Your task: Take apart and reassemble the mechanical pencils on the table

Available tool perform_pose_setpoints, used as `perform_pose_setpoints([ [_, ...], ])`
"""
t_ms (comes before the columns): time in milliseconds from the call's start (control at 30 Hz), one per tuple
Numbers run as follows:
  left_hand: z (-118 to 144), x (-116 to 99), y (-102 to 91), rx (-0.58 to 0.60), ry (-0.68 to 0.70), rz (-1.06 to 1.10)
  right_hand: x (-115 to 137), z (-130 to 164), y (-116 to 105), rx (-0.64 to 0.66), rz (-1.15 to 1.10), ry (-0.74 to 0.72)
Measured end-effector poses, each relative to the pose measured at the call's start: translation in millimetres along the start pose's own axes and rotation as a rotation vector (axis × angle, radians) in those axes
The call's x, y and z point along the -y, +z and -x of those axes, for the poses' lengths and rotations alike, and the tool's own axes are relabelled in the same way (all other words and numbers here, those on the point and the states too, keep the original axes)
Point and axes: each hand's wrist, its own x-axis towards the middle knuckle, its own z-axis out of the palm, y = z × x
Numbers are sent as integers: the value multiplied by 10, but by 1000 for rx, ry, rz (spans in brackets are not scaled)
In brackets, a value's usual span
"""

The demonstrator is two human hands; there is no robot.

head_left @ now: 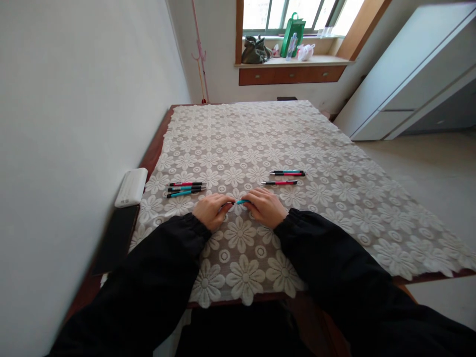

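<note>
Both hands meet over the flowered tablecloth [245, 277]. Between the fingertips of my left hand [211, 210] is a small black pen part, mostly covered. My right hand [266, 206] pinches a blue pen barrel [242, 202], its end pointing at the black part. Whether the two pieces touch is too small to tell. Left of my hands lie a red-and-black pen [186, 184] and two blue-and-black pens [185, 193]. Beyond my right hand lies another red-and-black pen [279, 183], with a close pair of pens [287, 173], one blue and one red, behind it.
A white power bank-like box [131, 187] and a dark flat object [117, 238] lie along the table's left edge by the wall. On the far windowsill stand a green bag [293, 37], a dark bag [255, 50] and a bottle. A white cabinet [405, 69] stands at right.
</note>
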Motion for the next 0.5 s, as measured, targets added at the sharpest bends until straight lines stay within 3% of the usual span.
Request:
perform_pose_setpoints([
  [300, 7, 5, 5, -99, -125, -17, 31, -14, -53, -35, 50, 80],
  [500, 11, 34, 6, -94, -111, 15, 22, -13, -61, -16, 70, 139],
])
